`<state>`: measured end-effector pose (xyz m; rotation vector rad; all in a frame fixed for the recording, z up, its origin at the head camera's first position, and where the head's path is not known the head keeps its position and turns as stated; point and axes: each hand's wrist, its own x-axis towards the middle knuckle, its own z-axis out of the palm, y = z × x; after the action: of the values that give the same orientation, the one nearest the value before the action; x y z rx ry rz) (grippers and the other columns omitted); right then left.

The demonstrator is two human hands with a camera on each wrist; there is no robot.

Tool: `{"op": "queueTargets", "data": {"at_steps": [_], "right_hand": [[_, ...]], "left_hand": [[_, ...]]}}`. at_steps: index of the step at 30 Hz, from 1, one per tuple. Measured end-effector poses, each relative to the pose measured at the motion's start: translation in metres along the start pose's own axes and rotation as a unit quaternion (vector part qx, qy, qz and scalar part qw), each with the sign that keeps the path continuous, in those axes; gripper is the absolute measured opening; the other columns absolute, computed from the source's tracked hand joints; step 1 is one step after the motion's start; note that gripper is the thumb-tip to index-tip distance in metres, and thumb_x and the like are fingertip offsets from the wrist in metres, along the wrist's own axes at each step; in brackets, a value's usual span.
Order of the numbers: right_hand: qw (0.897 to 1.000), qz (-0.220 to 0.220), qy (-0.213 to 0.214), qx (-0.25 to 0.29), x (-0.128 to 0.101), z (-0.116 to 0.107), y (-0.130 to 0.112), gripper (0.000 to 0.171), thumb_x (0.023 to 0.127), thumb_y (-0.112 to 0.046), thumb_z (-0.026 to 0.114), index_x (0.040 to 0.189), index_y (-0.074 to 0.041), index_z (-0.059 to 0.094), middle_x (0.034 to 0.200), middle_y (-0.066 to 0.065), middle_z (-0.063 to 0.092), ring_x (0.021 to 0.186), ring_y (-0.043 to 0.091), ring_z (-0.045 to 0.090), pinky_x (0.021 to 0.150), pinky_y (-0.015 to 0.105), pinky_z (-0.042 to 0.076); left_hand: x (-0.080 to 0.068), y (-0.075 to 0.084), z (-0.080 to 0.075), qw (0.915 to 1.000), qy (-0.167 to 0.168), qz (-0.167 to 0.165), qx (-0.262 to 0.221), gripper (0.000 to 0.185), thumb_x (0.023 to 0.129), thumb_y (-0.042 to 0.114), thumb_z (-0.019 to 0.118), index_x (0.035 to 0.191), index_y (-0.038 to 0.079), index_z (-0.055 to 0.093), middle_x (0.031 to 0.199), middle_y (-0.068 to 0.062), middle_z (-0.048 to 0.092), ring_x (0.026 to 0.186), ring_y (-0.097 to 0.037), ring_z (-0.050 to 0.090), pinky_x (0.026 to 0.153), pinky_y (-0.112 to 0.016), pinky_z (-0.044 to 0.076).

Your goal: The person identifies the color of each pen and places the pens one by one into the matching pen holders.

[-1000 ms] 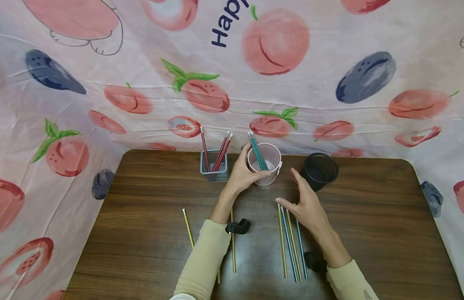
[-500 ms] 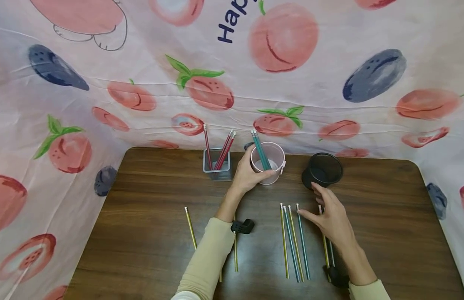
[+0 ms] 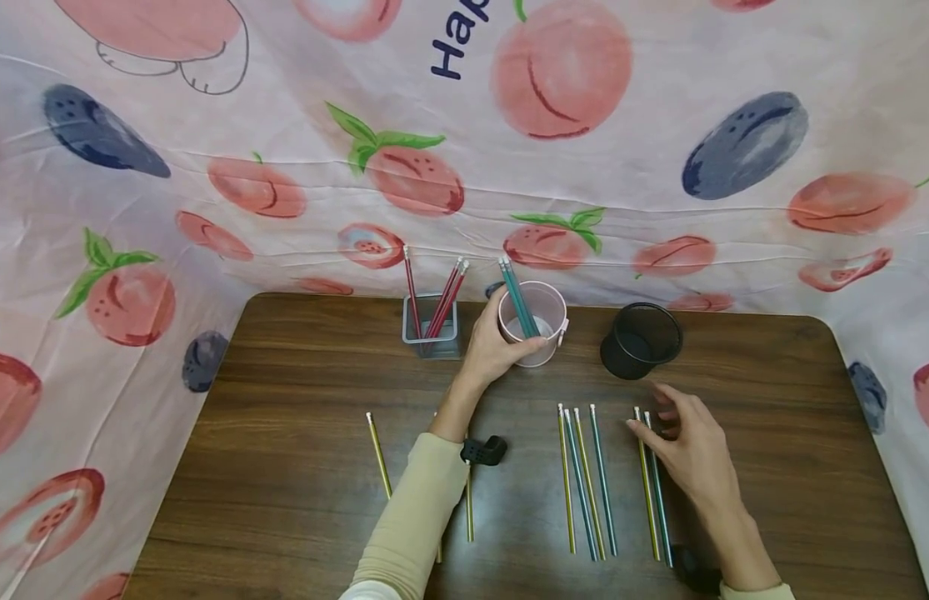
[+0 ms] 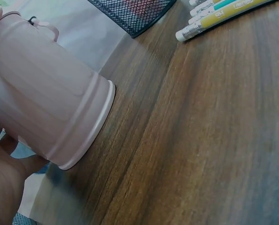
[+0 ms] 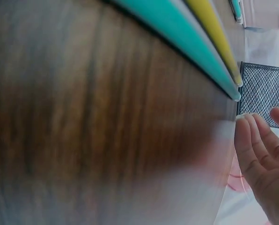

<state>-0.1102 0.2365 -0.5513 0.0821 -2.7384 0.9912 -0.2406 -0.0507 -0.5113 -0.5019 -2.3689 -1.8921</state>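
My left hand (image 3: 488,346) grips a pale pink cup (image 4: 50,89) from its left side, thumb across the front. Several teal pencils (image 3: 518,302) lean inside the cup. To the right, my right hand (image 3: 692,450) hovers with fingers loosely bent and nothing held. Its thumb tip overlaps the top ends of a gold pencil (image 3: 647,492) and a teal pencil (image 3: 660,504) in the head view. Left of these lies a row of several gold and teal pencils (image 3: 581,479).
A black mesh cup (image 3: 621,354) stands at the back right. Several red pencils (image 3: 447,300) lean in a clear square holder (image 3: 437,350) at the back left. More gold pencils (image 3: 378,450) lie around my left forearm. A fruit-print cloth (image 3: 284,92) hangs behind the table.
My right hand has moved right, away from the middle row, to the gold and teal pair, and drawn back from the black cup. My left hand has kept its hold on the pink cup.
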Motion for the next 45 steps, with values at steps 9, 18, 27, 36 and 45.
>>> {"op": "queueTargets", "data": {"at_steps": [9,18,27,36,45], "right_hand": [[0.998,0.018,-0.037,-0.041,-0.004,-0.004,0.001,0.054,0.074,0.003,0.081,0.125,-0.002,0.062,0.096,0.014,0.065,0.08,0.028,0.068,0.066,0.045,0.055],[0.992,0.058,-0.072,-0.088,0.003,-0.001,-0.002,0.038,0.074,0.0,0.075,0.11,0.002,0.068,0.078,0.007,0.062,0.07,0.024,0.064,0.062,0.047,0.053],[0.991,0.093,-0.071,-0.067,0.002,0.0,0.001,0.036,0.075,0.001,0.077,0.109,0.001,0.067,0.08,0.009,0.067,0.07,0.023,0.067,0.06,0.036,0.053],[0.995,0.09,-0.031,-0.031,-0.003,-0.003,0.007,0.033,0.078,-0.003,0.08,0.109,-0.003,0.07,0.079,0.004,0.069,0.066,0.01,0.066,0.053,0.018,0.046],[0.991,0.093,-0.013,0.093,0.001,-0.02,-0.008,0.036,0.082,0.0,0.079,0.115,-0.006,0.066,0.082,0.004,0.067,0.063,-0.003,0.063,0.051,0.016,0.049]], "left_hand": [[-0.001,-0.004,0.002,1.0,0.001,0.004,-0.008,0.085,0.07,0.003,0.085,0.142,-0.009,0.041,0.127,-0.031,0.055,0.117,-0.042,0.053,0.098,-0.062,0.042],[-0.001,-0.007,0.002,0.9998,0.009,0.018,-0.01,0.084,0.071,0.003,0.084,0.142,-0.008,0.041,0.128,-0.031,0.055,0.117,-0.04,0.053,0.098,-0.062,0.042],[-0.002,-0.008,0.002,0.9995,0.018,0.024,-0.013,0.084,0.071,0.005,0.087,0.142,-0.007,0.043,0.128,-0.03,0.055,0.117,-0.04,0.053,0.098,-0.062,0.042],[-0.001,-0.01,0.002,0.9994,0.019,0.022,-0.018,0.084,0.071,0.006,0.086,0.143,-0.006,0.042,0.129,-0.03,0.054,0.117,-0.037,0.053,0.098,-0.061,0.042],[-0.002,-0.011,0.005,0.9996,0.023,0.009,-0.014,0.085,0.07,0.005,0.087,0.143,-0.003,0.043,0.13,-0.024,0.055,0.118,-0.032,0.053,0.101,-0.054,0.043]]}}
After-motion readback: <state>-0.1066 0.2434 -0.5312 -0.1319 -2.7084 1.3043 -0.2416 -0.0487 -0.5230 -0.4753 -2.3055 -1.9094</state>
